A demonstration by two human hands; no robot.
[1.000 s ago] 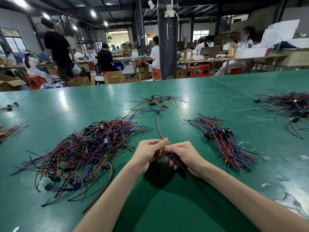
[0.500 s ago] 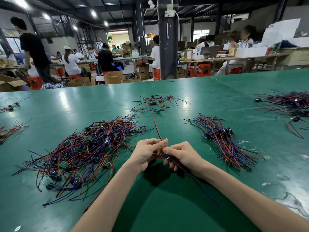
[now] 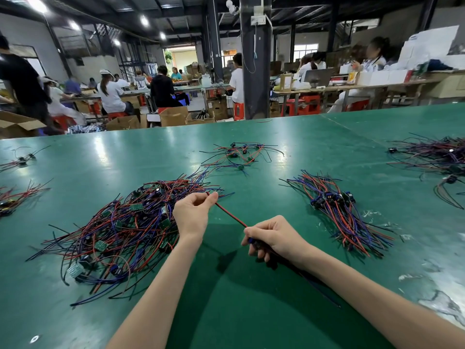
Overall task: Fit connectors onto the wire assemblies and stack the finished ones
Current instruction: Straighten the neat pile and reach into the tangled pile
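Wire (image 3: 230, 214), red, thin and limp; judged light. Left hand (image 3: 192, 214) pinches its far end, right hand (image 3: 273, 239) grips the connector (image 3: 251, 241) end. Hold near the ends.

Green table (image 3: 226, 311) top, smooth and semi-glossy, mirroring ceiling lights toward its far edge. Near its right corner the coating is scuffed to dull, pale patches (image 3: 442, 301). A red wire (image 3: 230, 214) at the table's middle has smooth, shiny plastic insulation. The wire pile (image 3: 120, 230) toward the left edge holds matt green circuit boards (image 3: 101, 245). Beyond the far edge stand matt brown cardboard boxes (image 3: 173, 115).
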